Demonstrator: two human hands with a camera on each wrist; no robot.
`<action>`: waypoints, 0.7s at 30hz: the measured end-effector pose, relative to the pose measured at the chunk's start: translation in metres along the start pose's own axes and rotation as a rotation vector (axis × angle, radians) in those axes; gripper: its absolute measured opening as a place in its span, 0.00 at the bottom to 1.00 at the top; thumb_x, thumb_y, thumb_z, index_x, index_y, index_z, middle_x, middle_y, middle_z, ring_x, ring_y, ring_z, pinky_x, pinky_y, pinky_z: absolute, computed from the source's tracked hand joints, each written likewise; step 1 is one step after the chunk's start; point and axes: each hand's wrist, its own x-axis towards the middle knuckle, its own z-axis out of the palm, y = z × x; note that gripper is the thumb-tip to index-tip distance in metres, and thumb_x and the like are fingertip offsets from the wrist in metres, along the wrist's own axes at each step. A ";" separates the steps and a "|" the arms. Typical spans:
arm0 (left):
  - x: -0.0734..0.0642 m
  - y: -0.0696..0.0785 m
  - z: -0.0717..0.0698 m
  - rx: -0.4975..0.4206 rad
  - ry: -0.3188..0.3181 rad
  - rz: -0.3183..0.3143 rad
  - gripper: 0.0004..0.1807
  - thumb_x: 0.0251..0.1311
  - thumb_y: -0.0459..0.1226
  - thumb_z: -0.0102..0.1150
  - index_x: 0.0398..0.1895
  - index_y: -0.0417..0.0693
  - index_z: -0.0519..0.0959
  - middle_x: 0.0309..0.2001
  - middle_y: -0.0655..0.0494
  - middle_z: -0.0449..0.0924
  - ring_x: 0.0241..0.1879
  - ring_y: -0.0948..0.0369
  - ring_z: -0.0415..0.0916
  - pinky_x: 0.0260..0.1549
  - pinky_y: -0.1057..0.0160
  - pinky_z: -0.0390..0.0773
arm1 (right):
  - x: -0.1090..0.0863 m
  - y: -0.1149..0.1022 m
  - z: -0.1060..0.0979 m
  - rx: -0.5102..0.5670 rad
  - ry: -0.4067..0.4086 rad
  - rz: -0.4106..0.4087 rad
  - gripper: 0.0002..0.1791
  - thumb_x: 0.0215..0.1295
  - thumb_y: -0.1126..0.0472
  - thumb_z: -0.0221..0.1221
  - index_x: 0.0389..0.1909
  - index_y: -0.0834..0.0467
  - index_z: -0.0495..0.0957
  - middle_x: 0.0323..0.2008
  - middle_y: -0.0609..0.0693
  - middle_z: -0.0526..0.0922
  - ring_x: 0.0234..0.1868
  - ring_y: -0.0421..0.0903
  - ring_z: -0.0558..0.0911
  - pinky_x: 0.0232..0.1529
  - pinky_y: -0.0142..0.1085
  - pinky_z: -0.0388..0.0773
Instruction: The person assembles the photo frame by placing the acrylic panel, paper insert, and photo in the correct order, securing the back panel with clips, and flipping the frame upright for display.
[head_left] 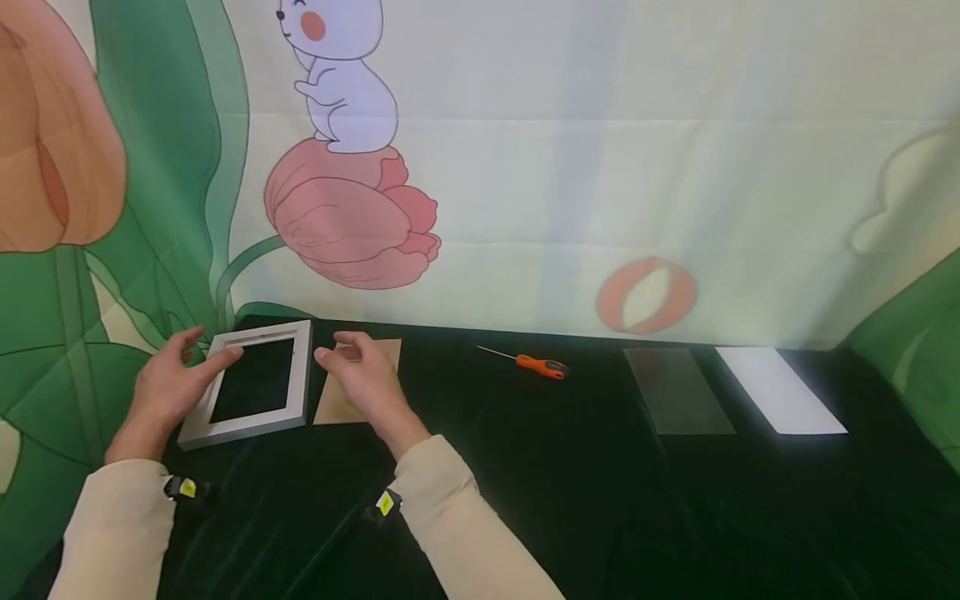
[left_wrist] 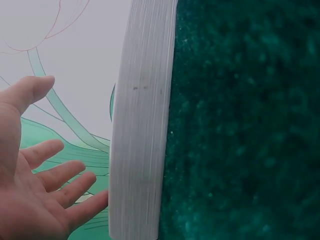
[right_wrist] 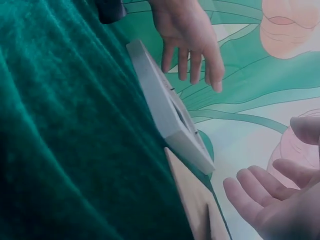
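A white picture frame (head_left: pixel 298 379) lies on the dark green cloth at the left, its middle opening showing dark. Over its left side is my left hand (head_left: pixel 167 387), fingers spread and thumb above the frame's left bar. In the left wrist view the fingers (left_wrist: pixel 67 175) are apart beside the frame's pale side edge (left_wrist: pixel 142 125). My right hand (head_left: pixel 371 387) hovers over a brown board (head_left: pixel 336 407) just right of the frame, with nothing between thumb and fingers. The right wrist view shows its fingers (right_wrist: pixel 255 192) loosely bent above the board (right_wrist: pixel 187 190).
An orange-handled screwdriver (head_left: pixel 536 365) lies mid-table, its shaft pointing left. Farther right are a clear sheet (head_left: pixel 678 392) and a white sheet (head_left: pixel 780 392) side by side. A printed curtain (head_left: pixel 495 192) hangs along the table's back edge.
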 end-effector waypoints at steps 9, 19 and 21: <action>0.002 -0.005 -0.003 0.016 -0.021 -0.009 0.53 0.77 0.60 0.52 0.82 0.29 0.45 0.76 0.19 0.50 0.70 0.23 0.59 0.61 0.24 0.67 | -0.005 0.016 0.011 -0.040 -0.016 0.012 0.27 0.74 0.48 0.66 0.70 0.49 0.76 0.61 0.47 0.81 0.55 0.42 0.81 0.57 0.41 0.82; 0.001 -0.013 -0.003 0.032 -0.046 -0.071 0.52 0.77 0.58 0.52 0.80 0.25 0.45 0.73 0.16 0.54 0.70 0.22 0.56 0.64 0.25 0.65 | -0.004 0.026 0.011 -0.112 -0.053 -0.007 0.30 0.74 0.48 0.67 0.73 0.49 0.74 0.61 0.47 0.81 0.56 0.42 0.80 0.54 0.39 0.83; 0.000 -0.014 -0.003 0.022 -0.061 -0.092 0.52 0.77 0.58 0.51 0.80 0.24 0.46 0.73 0.16 0.55 0.70 0.23 0.57 0.64 0.26 0.66 | -0.004 0.027 0.012 -0.137 -0.063 -0.014 0.30 0.73 0.48 0.67 0.73 0.49 0.74 0.62 0.47 0.81 0.55 0.42 0.80 0.53 0.38 0.83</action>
